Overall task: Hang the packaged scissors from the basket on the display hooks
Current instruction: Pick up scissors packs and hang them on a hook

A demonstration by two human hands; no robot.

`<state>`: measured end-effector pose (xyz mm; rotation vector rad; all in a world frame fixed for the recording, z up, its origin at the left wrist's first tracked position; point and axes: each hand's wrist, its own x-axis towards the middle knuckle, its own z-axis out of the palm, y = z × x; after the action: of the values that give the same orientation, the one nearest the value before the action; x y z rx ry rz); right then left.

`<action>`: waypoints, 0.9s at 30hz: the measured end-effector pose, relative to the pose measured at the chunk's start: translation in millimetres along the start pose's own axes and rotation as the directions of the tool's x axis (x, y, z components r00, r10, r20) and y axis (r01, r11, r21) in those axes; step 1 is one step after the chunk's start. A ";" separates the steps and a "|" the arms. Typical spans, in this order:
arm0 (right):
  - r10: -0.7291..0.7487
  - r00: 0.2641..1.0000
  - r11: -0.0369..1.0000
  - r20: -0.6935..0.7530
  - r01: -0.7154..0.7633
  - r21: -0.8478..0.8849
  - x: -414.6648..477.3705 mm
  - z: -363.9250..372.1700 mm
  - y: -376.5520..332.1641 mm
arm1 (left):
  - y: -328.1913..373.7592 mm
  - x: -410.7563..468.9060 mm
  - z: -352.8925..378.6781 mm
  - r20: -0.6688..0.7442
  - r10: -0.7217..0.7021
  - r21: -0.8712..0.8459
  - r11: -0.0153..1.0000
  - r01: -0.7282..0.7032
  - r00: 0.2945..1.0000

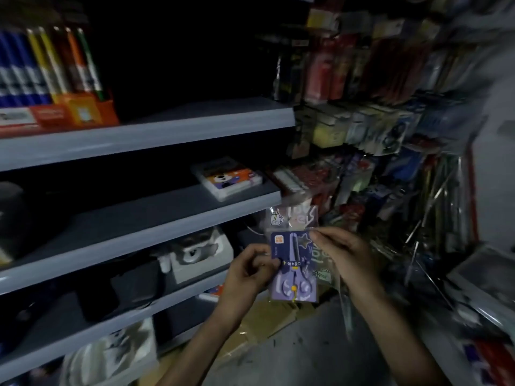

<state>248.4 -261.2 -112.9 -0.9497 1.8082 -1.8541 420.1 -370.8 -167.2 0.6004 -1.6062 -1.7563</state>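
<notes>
Left hand (246,270) pinches the left edge of the packaged scissors (292,254) about mid-height, fingers curled. Right hand (344,250) pinches its top right corner between thumb and fingertips. So both hands grasp the one pack, held upright in front of the chest, low in view, between the shelving and the hanging wall, well clear of both. It is a flat card pack, dark blue at the top and lilac lower down. The scissors point blade-up, with lilac loop handles at the bottom, a yellow dot and cord between the loops, and an orange logo top left. A star shape sits top right. A second clear pack (295,218) with sticker-like prints shows just behind and above it; can't tell if a hand holds that too. Handling guess: light, the card stiff enough to hold by an edge, the film cover probably slick, nothing fragile. Best hold looks like the top corners, leaving the hang hole free, though the hole itself is too small to see. Left are grey shelves (139,140) with marker boxes (55,79) up top and a cartoon-print box (228,176) lower. Right is a wall of hanging packs (362,135), blurred, with no single display hooks made out. Cardboard (267,319) lies on the floor. Basket not identifiable.
</notes>
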 end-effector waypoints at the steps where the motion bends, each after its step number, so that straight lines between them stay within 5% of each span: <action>1: -0.010 1.000 1.000 -0.023 0.010 0.001 0.2 -4.7 1.1 | 0.4 5.3 3.6 0.018 0.005 0.012 1.000 -0.005 1.000; 12: -0.004 0.992 1.000 -0.124 0.003 -0.013 70.6 -79.1 22.8 | 24.9 113.4 78.8 0.011 0.117 0.023 0.993 -0.118 0.993; 27: 0.017 0.996 1.000 0.087 -0.019 0.023 251.0 -167.0 49.3 | 11.4 242.7 190.6 -0.171 0.114 0.118 0.988 -0.095 0.979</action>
<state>-51.5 -318.0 -101.2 -0.9865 1.7345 -1.7904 121.9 -421.3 -104.9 0.6909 -1.5870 -1.5022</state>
